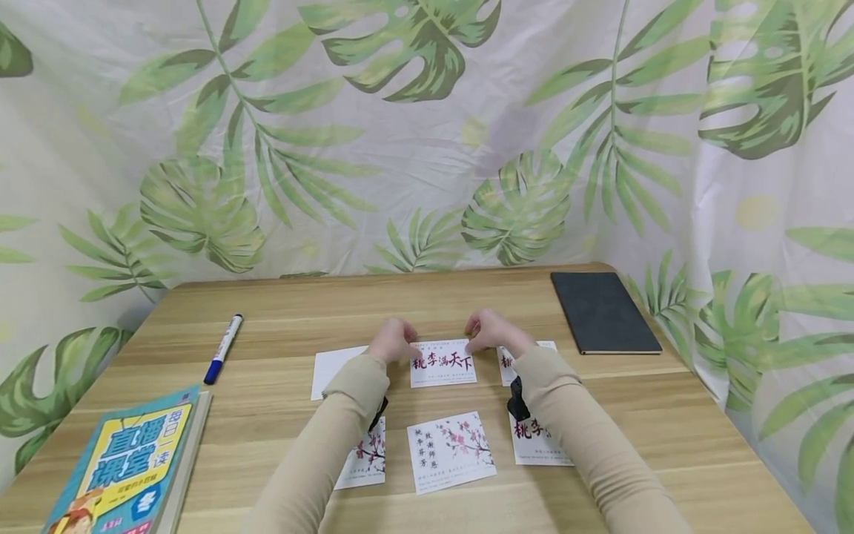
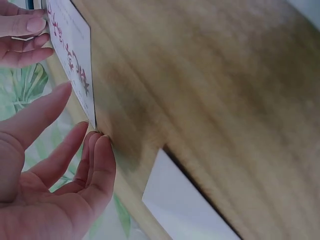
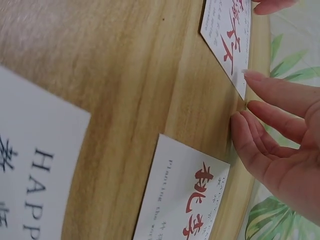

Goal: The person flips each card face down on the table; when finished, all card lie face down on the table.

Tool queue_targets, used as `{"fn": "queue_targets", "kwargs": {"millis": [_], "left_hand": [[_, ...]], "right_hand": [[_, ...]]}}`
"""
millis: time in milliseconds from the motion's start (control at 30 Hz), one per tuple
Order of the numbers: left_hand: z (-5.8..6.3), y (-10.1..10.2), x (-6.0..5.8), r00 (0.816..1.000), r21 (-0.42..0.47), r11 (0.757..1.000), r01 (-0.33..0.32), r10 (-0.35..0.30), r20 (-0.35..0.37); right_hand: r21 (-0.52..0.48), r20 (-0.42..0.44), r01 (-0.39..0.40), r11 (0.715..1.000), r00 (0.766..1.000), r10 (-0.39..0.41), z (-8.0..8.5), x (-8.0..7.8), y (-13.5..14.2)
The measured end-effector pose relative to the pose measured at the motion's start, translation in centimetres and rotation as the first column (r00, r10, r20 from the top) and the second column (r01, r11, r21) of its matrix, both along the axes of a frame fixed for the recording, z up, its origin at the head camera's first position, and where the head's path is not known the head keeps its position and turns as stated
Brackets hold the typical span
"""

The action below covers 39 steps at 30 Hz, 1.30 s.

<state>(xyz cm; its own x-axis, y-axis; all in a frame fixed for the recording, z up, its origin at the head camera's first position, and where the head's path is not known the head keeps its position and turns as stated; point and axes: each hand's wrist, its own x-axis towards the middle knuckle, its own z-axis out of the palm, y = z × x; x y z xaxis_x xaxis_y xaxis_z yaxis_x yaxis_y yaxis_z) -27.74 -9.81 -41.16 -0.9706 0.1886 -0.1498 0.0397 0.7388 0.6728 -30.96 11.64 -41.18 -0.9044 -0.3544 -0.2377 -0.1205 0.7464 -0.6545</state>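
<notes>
A white card with red characters lies flat on the table at the back of a group of cards. At its far left corner is my left hand, fingertips touching the corner, thumb apart from the fingers in the left wrist view. My right hand is at the far right corner, its thumb at the card's edge and its index fingertip by the corner. To the left lies a blank white card, partly behind my left arm. A similar red-lettered card lies to the right, partly covered by my right arm.
Nearer me lie a blossom card, another blossom card and a red-lettered card, the last two partly covered by my arms. A marker and a book are left; a black notebook is back right.
</notes>
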Motion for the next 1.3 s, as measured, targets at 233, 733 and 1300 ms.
{"fn": "queue_targets", "kwargs": {"millis": [233, 733, 1300], "left_hand": [[-0.3, 0.2, 0.0, 1.000, -0.036, 0.999, -0.028, 0.028, 0.001], [-0.2, 0.3, 0.0, 0.999, -0.045, 0.998, -0.036, 0.036, 0.003], [-1.0, -1.1, -0.4, 0.958, 0.313, 0.926, -0.213, 0.135, 0.253]], "right_hand": [[-0.040, 0.058, 0.046, 0.998, 0.997, -0.043, -0.1, 0.3, -0.4], [-0.039, 0.077, 0.047, 0.998, 0.996, -0.044, -0.4, 0.1, -0.7], [-0.043, 0.083, 0.007, 0.999, 0.997, -0.004, -0.6, 0.1, -0.8]]}}
